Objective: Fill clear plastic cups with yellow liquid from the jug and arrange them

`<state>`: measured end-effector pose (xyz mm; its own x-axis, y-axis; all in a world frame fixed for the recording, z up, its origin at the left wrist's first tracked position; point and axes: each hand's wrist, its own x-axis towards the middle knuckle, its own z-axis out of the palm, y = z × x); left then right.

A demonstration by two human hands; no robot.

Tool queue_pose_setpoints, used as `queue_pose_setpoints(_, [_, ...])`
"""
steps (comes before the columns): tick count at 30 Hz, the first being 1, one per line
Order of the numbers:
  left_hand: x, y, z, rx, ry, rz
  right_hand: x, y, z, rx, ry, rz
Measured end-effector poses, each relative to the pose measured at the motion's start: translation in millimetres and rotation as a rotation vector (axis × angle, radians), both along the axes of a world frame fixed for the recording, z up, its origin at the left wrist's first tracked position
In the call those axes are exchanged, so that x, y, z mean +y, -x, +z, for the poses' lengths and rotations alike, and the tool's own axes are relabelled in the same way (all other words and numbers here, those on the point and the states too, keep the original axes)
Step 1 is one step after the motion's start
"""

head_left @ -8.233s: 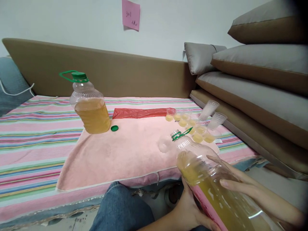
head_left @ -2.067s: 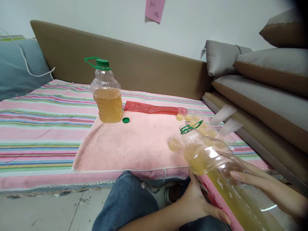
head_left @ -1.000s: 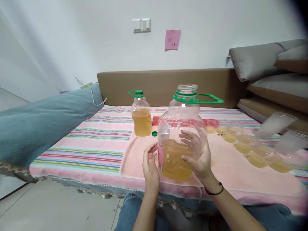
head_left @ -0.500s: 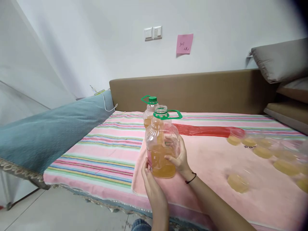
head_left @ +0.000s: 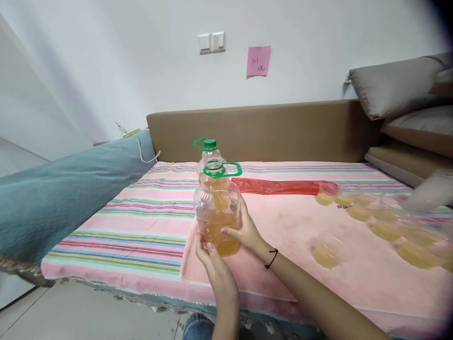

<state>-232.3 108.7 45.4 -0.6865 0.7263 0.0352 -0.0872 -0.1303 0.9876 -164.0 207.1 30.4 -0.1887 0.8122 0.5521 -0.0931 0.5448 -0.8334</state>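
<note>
An uncapped clear plastic bottle (head_left: 212, 205) with a green neck handle is upright at the middle, about half full of yellow-brown liquid. My right hand (head_left: 244, 231) wraps its right side, thumb across the front. Lower down on the left, my left hand (head_left: 214, 267) grips the bottle near its base. Whether the base touches the pink cloth (head_left: 279, 255) cannot be made out. Directly behind stands a second bottle (head_left: 208, 153), closed with a green cap and partly hidden. One clear cup (head_left: 326, 254) of yellow liquid stands apart to the right.
Several more filled cups (head_left: 387, 229) cluster at the right, some blurred. A red plastic strip (head_left: 279, 187) lies behind the pink cloth on the striped cover (head_left: 141, 231). Grey cushions (head_left: 392, 89) are stacked at far right. A brown backrest (head_left: 262, 134) runs along the wall.
The view has turned slightly right, so the whole scene sits further left. Both hands keep their hold on the open bottle. A blurred, pale translucent shape now shows at the right edge.
</note>
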Motion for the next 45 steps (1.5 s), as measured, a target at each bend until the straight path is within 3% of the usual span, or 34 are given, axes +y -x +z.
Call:
queue_pose_setpoints(5, [-7,-13,-0.5,0.257,-0.110,0.077,-24,-52,36.2,-0.050,-0.043,-0.128])
queue_pose_setpoints(8, [-11,-23,-4.1,0.524,-0.272,0.078,-38,-110,62.2,-0.018,-0.120,-0.293])
queue_pose_setpoints(10, [-13,-32,-9.1,0.618,-0.330,0.000,-44,-155,67.3,-0.015,-0.127,-0.439])
queue_pose_setpoints(12, [-13,-44,-16.3,0.662,-0.341,-0.142,-48,-198,57.9,-0.033,-0.066,-0.578])
queue_pose_setpoints(14, [-12,-57,-24.5,0.694,-0.323,-0.315,-50,-234,37.2,-0.099,0.071,-0.661])
queue_pose_setpoints(17, [-8,-80,-34.5,0.727,-0.268,-0.555,-55,-268,1.9,-0.192,0.246,-0.671])
queue_pose_setpoints(19, [-5,-99,-38.4,0.726,-0.227,-0.680,-57,-278,-14.3,-0.228,0.297,-0.627])
queue_pose_setpoints(22, [3,-128,-41.4,0.643,-0.162,-0.778,-60,-282,-23.6,-0.283,0.340,-0.542])
queue_pose_setpoints(27, [23,-167,-45.9,0.550,-0.125,-0.775,-61,-286,-20.8,-0.335,0.381,-0.440])
queue_pose_setpoints(33, [39,-184,-54.1,0.470,-0.127,-0.760,-64,-289,-15.5,-0.318,0.430,-0.394])
queue_pose_setpoints(39, [43,-193,-48.9,0.418,-0.120,-0.727,-65,-288,-7.1,-0.326,0.477,-0.453])
queue_pose_setpoints(45, [70,-228,-28.8,0.362,-0.130,-0.681,-64,-296,0.3,-0.417,0.547,-0.673])
